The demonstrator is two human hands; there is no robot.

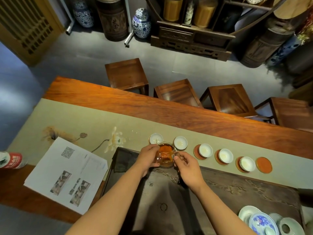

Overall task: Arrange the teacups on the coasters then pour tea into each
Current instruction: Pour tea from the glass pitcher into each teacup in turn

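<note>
1. One view only, from a wide-angle camera worn on the person's head, so no second view overlaps it.
2. It looks forward and steeply down across the wooden table (169,109) toward the stools (127,73) and the floor beyond.
3. Both forearms enter from the bottom edge; the hands sit near, about mid-frame.
4. Straight lines bow toward the frame edges; the far cabinet (191,39) leans inward.
</note>
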